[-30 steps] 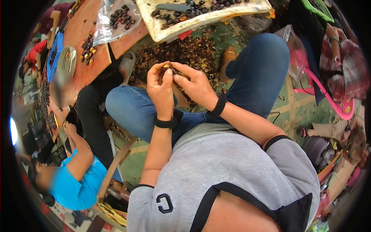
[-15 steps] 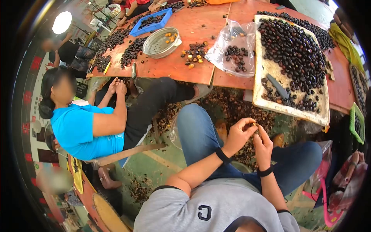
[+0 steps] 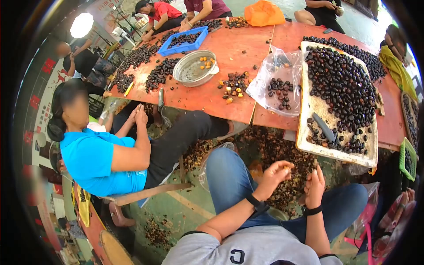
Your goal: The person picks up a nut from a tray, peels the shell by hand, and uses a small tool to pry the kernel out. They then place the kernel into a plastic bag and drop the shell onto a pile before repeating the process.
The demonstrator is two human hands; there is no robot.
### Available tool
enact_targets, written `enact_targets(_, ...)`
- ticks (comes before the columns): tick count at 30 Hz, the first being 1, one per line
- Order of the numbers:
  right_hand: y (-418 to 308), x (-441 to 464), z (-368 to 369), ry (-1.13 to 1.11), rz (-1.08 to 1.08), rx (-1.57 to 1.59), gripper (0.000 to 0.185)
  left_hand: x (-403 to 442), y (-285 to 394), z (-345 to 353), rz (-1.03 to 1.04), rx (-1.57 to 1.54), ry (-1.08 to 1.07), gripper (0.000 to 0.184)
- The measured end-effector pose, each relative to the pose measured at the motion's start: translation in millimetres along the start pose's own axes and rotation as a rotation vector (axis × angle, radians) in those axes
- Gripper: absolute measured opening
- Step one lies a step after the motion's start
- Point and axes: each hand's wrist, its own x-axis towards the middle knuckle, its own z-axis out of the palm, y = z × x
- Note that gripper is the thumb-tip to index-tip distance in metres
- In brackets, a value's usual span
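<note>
Above my knees, my left hand pinches a small yellow-orange kernel between thumb and fingertips. A short gap separates it from my right hand, whose fingers are closed around something too small to make out. Beyond my hands is the white tray, heaped with dark nuts; a grey tool lies in it. Left of the tray rests a clear plastic bag with dark nuts inside. A pile of dark and peeled yellow nuts lies on the red table.
A person in blue sits at my left. On the table are a metal bowl, a blue basket and an orange bag. Shell scraps cover the floor. A green basket is at right; other people work around the table.
The view has swung up toward the table. My hands, together around a nut before, have come apart; the yellow kernel now shows in my left fingertips.
</note>
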Motion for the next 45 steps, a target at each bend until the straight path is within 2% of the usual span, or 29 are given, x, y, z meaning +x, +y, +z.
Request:
enact_targets(1,-2.0,-4.6,2.3,-0.016,0.040,-0.015,0.048,-1.4,3.5,-0.4,-0.057,-0.115,0.034,0.027)
enact_targets(3,-10.4,-19.9,14.5,-0.188,0.084,-0.053,0.048,2.9,10.1,4.2,0.008,-0.162,0.106,0.026)
enact_targets(5,-10.3,-30.5,26.0,-0.380,-0.028,-0.031,0.051,0.7,22.8,8.1,0.022,-0.128,0.090,0.026)
enact_targets(6,1.2,-30.0,24.3,-0.377,-0.145,-0.162,0.053,2.5,20.0,6.4,0.087,0.016,0.067,0.025)
enact_targets(7,4.5,-31.5,25.4,-0.392,-0.277,-0.261,0.054,6.3,8.8,1.7,0.123,-0.025,0.056,0.023)
enact_targets(9,3.0,-36.5,23.9,-0.372,-0.277,-0.381,0.056,-0.9,10.5,13.5,0.028,-0.154,0.170,0.026)
enact_targets(10,1.3,-34.2,22.0,-0.334,-0.260,-0.383,0.056,1.1,3.9,6.1,0.024,-0.148,0.132,0.028)
enact_targets(12,-0.4,-35.7,19.9,-0.343,-0.379,-0.610,0.059,-0.3,-3.3,1.9,0.025,-0.102,0.106,0.032)
enact_targets(16,-4.9,-36.3,19.4,-0.302,-0.343,-0.671,0.059,2.3,-4.3,3.1,0.027,-0.120,0.078,0.031)
enact_targets(23,5.5,-30.2,16.3,-0.355,-0.213,-0.437,0.052,4.0,-12.8,2.9,0.067,-0.080,0.040,0.025)
enact_targets(24,4.0,-34.3,19.4,-0.357,-0.205,-0.291,0.049,3.7,-13.3,2.9,0.060,-0.071,0.041,0.024)
enact_targets(27,21.3,-30.8,23.0,-0.285,-0.263,-0.209,0.047,0.8,-15.4,7.0,0.051,-0.137,0.087,0.023)
enact_targets(31,21.8,-31.0,22.2,-0.276,-0.285,-0.316,0.045,0.2,-19.7,7.2,0.079,-0.131,0.101,0.023)
enact_targets(34,22.4,-28.6,23.4,-0.272,-0.236,-0.228,0.044,-0.4,-22.3,9.1,0.147,-0.035,0.103,0.023)
enact_targets(36,19.3,-28.6,23.8,-0.255,-0.191,-0.173,0.044,0.1,-25.2,11.0,0.247,0.168,0.145,0.023)
enact_targets(37,16.9,-29.6,24.3,-0.253,-0.193,-0.170,0.044,0.4,-23.7,11.1,0.247,0.170,0.142,0.023)
enact_targets(39,11.9,-31.3,24.5,-0.284,-0.042,-0.015,0.044,2.7,-19.0,10.1,0.146,-0.033,0.140,0.024)
enact_targets(43,10.5,-28.7,19.4,-0.356,-0.151,-0.233,0.046,3.4,-20.2,5.6,0.144,0.008,0.099,0.024)
enact_targets(45,6.4,-29.9,18.0,-0.321,-0.220,-0.521,0.048,2.2,-20.5,7.2,0.156,0.040,0.114,0.024)
